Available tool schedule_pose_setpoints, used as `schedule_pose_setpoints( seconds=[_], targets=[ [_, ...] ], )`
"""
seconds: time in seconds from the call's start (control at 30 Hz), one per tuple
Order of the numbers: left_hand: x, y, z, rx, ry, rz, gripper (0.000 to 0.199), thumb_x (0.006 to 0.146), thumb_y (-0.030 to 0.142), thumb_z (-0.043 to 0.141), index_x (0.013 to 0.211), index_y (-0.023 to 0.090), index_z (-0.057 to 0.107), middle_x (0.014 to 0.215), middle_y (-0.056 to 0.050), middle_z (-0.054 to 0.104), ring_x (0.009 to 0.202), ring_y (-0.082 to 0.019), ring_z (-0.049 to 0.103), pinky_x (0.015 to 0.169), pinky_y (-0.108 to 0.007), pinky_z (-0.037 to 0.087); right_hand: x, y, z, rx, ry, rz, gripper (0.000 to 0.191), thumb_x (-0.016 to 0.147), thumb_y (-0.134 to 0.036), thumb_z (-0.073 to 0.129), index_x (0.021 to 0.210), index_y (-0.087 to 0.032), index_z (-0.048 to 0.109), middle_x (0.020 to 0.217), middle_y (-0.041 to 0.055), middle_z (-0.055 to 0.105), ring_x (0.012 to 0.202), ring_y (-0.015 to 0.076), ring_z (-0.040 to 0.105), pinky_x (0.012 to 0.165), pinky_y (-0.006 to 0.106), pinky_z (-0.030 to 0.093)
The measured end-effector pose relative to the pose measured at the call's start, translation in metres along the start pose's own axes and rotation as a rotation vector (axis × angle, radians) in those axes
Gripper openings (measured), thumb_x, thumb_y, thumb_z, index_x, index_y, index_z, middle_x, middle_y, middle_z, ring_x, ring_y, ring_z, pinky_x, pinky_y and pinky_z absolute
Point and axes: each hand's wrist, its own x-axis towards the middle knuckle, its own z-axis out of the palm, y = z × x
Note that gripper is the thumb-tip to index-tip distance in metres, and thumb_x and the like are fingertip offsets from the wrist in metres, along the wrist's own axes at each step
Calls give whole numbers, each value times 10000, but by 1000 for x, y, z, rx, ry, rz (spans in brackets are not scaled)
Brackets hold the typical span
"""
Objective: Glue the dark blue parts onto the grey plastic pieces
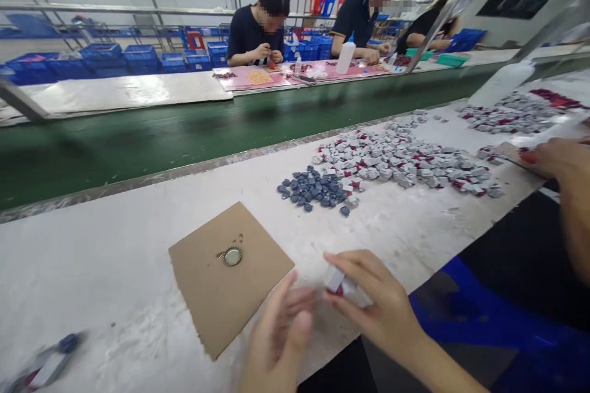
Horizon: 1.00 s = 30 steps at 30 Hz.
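Note:
My right hand (380,304) pinches a small pale grey-white block with a dark red part (334,278) between thumb and fingers, just above the table. Close by on its left, my left hand (283,338) has its fingers apart and curved, with nothing visible in it. A square of brown cardboard (203,282) lies beyond the left hand. On it rests a small round metal piece with a scalloped rim (233,256), and a few tiny bits lie around that. Small blue-grey pieces (313,189) are heaped farther back, touching a wide pile of white-and-red blocks (391,156).
A blurred assembly of blue-grey, white and red parts (50,365) lies at the lower left. Another person's hand (565,163) is at the right edge. A white bottle (502,83) stands behind more blocks. Across the green belt (184,141), people work at another bench.

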Motion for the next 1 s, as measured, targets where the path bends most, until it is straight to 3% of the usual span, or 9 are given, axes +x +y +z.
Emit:
schedule_pose_setpoints(
  seconds=[0.1, 0.17, 0.3, 0.37, 0.47, 0.6, 0.7, 0.87, 1.0],
  targets=[
    [11, -3, 20, -189, -137, -154, 377, 676, 450, 705, 952, 195, 681, 835, -59, 691, 721, -167, 628, 545, -210, 481, -2, -28, 6, 53, -124, -117, 472, 829, -333, 560, 1273, -225, 442, 1153, 102, 546, 1066, 227, 510, 841, 337, 466],
    [14, -3, 12, -296, -85, -195, 289, 696, 398, 701, 871, 172, 661, 763, -38, 650, 612, -132, 582, 465, -194, 457, 2, -16, 4, 20, -132, -109, 550, 844, -468, 489, 1315, -202, 395, 1239, 128, 504, 1123, 263, 480, 867, 382, 449],
    [8, 4, -17, -579, -11, -271, 292, 847, 400, 479, 878, 153, 633, 711, -28, 580, 503, -84, 434, 345, -147, 338, 28, 49, 1, -284, 38, 314, 446, 893, -466, 366, 1191, -173, 521, 912, 90, 620, 799, 224, 572, 640, 334, 453],
    [3, 9, -25, -641, -15, -300, 391, 896, 375, 362, 927, 121, 658, 746, -56, 585, 520, -79, 427, 345, -137, 318, 43, 76, 2, -464, -59, 473, 451, 867, -495, 403, 1133, -170, 567, 870, 79, 622, 765, 232, 569, 544, 303, 402],
    [-2, 14, -28, -565, 44, -260, 313, 860, 335, 486, 991, 132, 685, 902, -97, 628, 633, -103, 522, 381, -145, 383, 59, 93, 6, -584, -181, 556, 438, 864, -499, 396, 1103, -182, 582, 899, 87, 628, 759, 234, 570, 486, 273, 335],
    [-2, 10, -34, -475, 178, -138, 395, 638, 277, 775, 1023, 251, 686, 1109, -53, 628, 781, -130, 600, 551, -172, 503, 64, 92, 5, -594, -242, 554, 393, 881, -459, 358, 1053, -194, 592, 826, 86, 631, 683, 222, 555, 478, 273, 310],
    [0, 6, -42, -479, 277, -112, 407, 537, 224, 840, 924, 245, 717, 918, -14, 698, 756, -96, 621, 632, -131, 501, 63, 93, 2, -582, -267, 545, 386, 865, -460, 382, 1056, -191, 582, 787, 81, 625, 641, 225, 548, 465, 279, 314],
    [2, 9, -53, -518, 390, -174, 389, 524, 258, 844, 889, 215, 715, 899, -37, 732, 821, -145, 671, 628, -154, 539, 50, 99, -3, -485, -328, 437, 379, 845, -440, 431, 1110, -208, 571, 880, 76, 627, 688, 202, 572, 560, 296, 420],
    [0, 10, -59, -469, 442, -120, 472, 489, 323, 852, 922, 200, 709, 780, -52, 748, 626, -150, 690, 521, -160, 542, 35, 93, -7, -278, -269, 351, 302, 819, -403, 463, 994, -220, 626, 930, 74, 629, 729, 183, 589, 666, 294, 481]
  ],
)
